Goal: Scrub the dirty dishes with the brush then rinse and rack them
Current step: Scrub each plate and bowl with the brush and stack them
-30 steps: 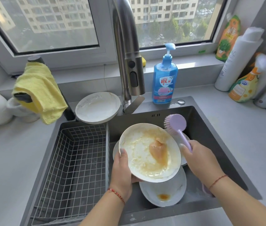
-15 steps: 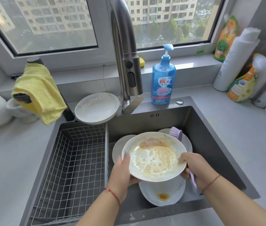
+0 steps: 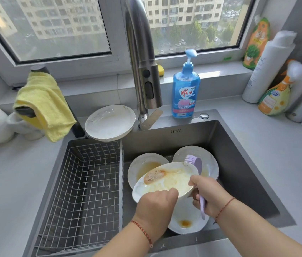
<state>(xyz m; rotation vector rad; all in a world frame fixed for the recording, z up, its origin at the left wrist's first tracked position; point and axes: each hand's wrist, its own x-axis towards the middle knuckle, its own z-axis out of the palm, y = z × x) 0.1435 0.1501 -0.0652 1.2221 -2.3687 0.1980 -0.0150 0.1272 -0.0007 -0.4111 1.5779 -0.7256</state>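
The left hand [image 3: 154, 206] holds a round white plate with brown sauce [image 3: 166, 179] by its near edge, thumb on top and the other fingers hidden under it. The plate is tipped and held over the dark metal sink [image 3: 239, 164], so the sauce has pooled at its far left side. The right hand [image 3: 208, 195] has its fingers curled round the handle of the purple plastic brush [image 3: 194, 161]. The brush head sits at the far right edge of the held plate, just past the rim. I cannot tell if the bristles touch it.

More dirty white plates [image 3: 204, 160] lie in the sink under the held plate, two at the back and one at the front with a brown spot. A stack of white plates [image 3: 110, 122] sits behind the sink, left of the tall steel tap [image 3: 142, 71]. The wire rack basket [image 3: 83, 184] fills the left part of the sink. A blue soap bottle [image 3: 186, 89] stands right of the tap, and a yellow cloth [image 3: 42, 102] hangs to the left of the plate stack.

This looks like the scrubbing step, close to the start of the job. Next the brush must come onto the plate face and rub the sauce away. The plate is slippery, so the left hand needs a firm hold.
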